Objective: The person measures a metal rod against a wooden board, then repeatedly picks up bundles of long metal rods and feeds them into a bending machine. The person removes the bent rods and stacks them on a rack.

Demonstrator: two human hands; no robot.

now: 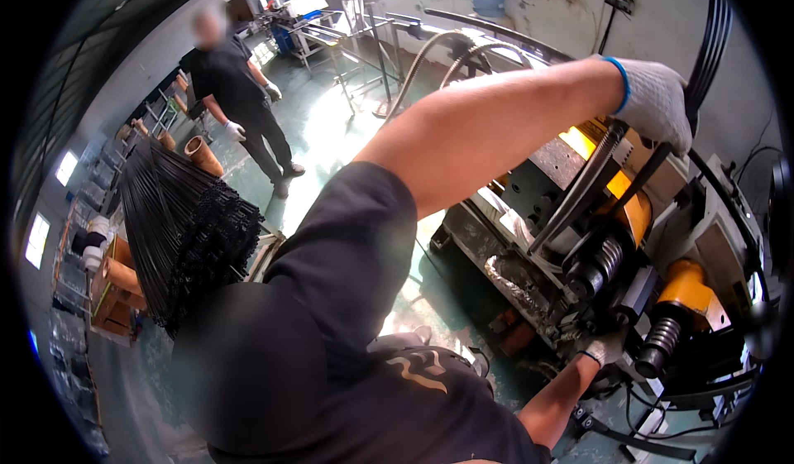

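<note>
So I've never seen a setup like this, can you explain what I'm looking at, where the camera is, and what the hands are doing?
This is one wide fisheye view from a camera worn on a person's head, looking down and sideways, so straight edges bend near the rim. The dark shape in the middle is the wearer's own shoulder and shirt.

The hand raised at the upper right, in a white knit glove, grips a bunch of curved black tubes that arc up over a workshop machine with grooved rollers and yellow-orange parts. The other gloved hand reaches in low by the rollers; what it touches is hard to tell.

On the left stands a bundle of straight black tubes, with cardboard rolls nearby. Another person in dark clothes and white gloves stands on the green floor beyond.
</note>
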